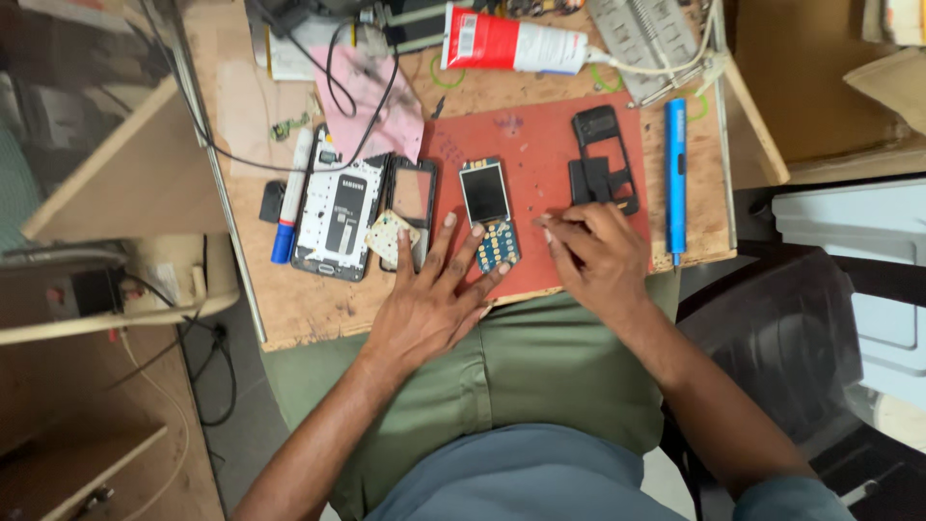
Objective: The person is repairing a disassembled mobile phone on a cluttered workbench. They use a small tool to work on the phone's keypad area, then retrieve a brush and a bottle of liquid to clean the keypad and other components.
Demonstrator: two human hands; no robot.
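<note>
The stripped keypad phone (pixel 489 214) lies on the red mat (pixel 526 145), steadied by the spread, open left hand (pixel 436 294); the right hand (pixel 596 253) pinches something too small to identify beside it, so disassembly seems midway, demanding fine fingertip placement next

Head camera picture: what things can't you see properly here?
- Head view: whatever the right hand pinches on the red mat is too small to tell.
- The left hand covers the lower corner of the small phone board with keypad.
- The red and white tube is cut off by the top edge.
</note>
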